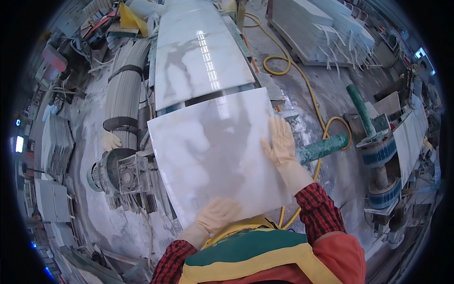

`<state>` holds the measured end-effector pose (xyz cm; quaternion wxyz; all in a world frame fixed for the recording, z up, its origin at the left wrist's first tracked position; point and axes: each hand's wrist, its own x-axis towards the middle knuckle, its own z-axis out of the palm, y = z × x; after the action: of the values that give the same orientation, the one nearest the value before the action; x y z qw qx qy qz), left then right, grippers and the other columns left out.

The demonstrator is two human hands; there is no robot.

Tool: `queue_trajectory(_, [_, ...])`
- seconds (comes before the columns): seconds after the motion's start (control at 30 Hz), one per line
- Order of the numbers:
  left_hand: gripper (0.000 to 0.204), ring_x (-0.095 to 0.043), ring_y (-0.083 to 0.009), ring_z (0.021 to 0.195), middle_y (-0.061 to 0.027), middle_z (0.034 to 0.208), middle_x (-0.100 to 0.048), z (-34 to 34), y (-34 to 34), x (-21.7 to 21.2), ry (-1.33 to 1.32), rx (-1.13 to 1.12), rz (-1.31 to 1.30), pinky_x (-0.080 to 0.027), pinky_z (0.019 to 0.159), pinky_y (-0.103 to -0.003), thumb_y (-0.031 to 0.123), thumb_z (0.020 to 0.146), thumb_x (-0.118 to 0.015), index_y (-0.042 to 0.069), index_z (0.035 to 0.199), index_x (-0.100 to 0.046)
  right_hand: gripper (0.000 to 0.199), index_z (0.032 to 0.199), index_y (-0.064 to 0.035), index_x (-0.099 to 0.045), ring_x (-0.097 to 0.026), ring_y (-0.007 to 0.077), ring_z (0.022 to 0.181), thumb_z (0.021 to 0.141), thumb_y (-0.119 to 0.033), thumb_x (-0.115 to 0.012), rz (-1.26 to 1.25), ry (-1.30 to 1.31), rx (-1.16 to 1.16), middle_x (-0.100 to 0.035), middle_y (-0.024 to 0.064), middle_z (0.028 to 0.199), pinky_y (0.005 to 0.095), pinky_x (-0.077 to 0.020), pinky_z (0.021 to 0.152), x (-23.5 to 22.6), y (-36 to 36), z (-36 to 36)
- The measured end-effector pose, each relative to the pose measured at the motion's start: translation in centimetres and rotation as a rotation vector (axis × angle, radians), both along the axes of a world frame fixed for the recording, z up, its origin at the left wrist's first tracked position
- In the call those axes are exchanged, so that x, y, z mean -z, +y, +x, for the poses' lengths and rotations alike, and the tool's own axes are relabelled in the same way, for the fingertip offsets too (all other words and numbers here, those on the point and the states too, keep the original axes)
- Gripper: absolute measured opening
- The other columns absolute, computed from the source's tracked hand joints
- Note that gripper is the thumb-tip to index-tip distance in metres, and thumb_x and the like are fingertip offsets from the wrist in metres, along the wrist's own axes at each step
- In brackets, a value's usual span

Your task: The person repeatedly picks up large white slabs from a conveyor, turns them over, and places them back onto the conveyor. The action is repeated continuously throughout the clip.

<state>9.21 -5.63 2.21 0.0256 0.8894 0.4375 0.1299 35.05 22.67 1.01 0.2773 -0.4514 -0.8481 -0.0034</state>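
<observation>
A polished white marble slab [189, 156] with grey veining lies before me, its near edge close to my apron [250, 246]. My left hand [220, 213], in a cream rubber glove, rests flat on the slab's near part with the fingers stretched out and slightly blurred. At the slab's right edge, my right hand [280, 142] wears the same kind of glove. Its fingers point away from me and lie along the edge, with the thumb apart on the top face. Beyond a narrow gap, a second veined marble slab [189, 61] lies on the machine bed.
A ribbed grey bellows cover [124, 90] and a motor [125, 175] flank the slab on the left, near a loose glove [111, 140]. To the right are a green roller [324, 147] and a yellow hose [309, 90]. Stacked slabs [317, 42] stand at the far right.
</observation>
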Motion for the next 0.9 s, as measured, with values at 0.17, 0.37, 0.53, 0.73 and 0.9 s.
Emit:
queue_trajectory(0.17, [0.054, -0.061, -0.0255, 0.139, -0.0066, 0.154, -0.065, 0.3, -1.0, 0.9, -0.041, -0.042, -0.065, -0.043, 0.123, -0.048, 0.024, 0.095, -0.062, 0.02, 0.149, -0.067, 0.081, 0.165, 0.0015, -0.04, -0.039, 0.0464, 0.157, 0.102, -0.041, -0.067, 0.056, -0.03, 0.038, -0.043, 0.0283, 0.169, 0.0548, -0.027, 0.132, -0.9, 6.4, -3.2])
queue_trajectory(0.37, [0.054, -0.063, -0.0252, 0.137, -0.006, 0.153, -0.066, 0.4, -1.3, 0.6, -0.033, -0.038, -0.033, -0.044, 0.123, -0.046, 0.026, 0.095, -0.062, 0.019, 0.148, -0.068, 0.078, 0.165, -0.0008, -0.041, -0.037, 0.0451, 0.158, 0.104, -0.042, -0.065, 0.009, -0.037, 0.063, -0.043, 0.0255, 0.17, 0.0532, -0.0263, 0.133, -2.0, 8.8, -4.7])
queue_trajectory(0.53, [0.055, -0.063, -0.0262, 0.137, -0.0073, 0.152, -0.066, 0.4, -1.7, 1.4, -0.036, -0.028, 0.013, -0.044, 0.122, -0.047, 0.026, 0.094, -0.063, 0.018, 0.148, -0.067, 0.075, 0.164, -0.0014, -0.044, -0.044, 0.0452, 0.153, 0.103, -0.039, -0.067, 0.115, 0.036, 0.048, -0.049, 0.026, 0.165, 0.0543, -0.0308, 0.131, -1.1, 8.3, -4.2])
queue_trajectory(0.73, [0.056, -0.063, -0.0291, 0.138, -0.0107, 0.152, -0.066, 0.6, -2.0, 1.5, -0.049, -0.011, -0.02, -0.045, 0.122, -0.049, 0.025, 0.093, -0.063, 0.014, 0.148, -0.066, 0.072, 0.159, 0.0024, -0.049, -0.047, 0.0471, 0.151, 0.102, -0.039, -0.064, 0.096, 0.085, -0.001, -0.051, 0.0293, 0.162, 0.0553, -0.0315, 0.129, 1.0, 2.6, -0.8])
queue_trajectory(0.9, [0.053, -0.062, -0.0303, 0.136, -0.0096, 0.146, -0.068, 0.5, -1.8, 0.1, -0.119, 0.0, -0.022, -0.047, 0.118, -0.05, 0.025, 0.089, -0.071, 0.012, 0.14, -0.069, 0.068, 0.156, 0.0064, -0.05, -0.05, 0.0522, 0.145, 0.101, -0.029, -0.067, 0.054, 0.031, 0.029, -0.054, 0.0317, 0.157, 0.0598, -0.0343, 0.127, 1.2, -9.1, 3.0])
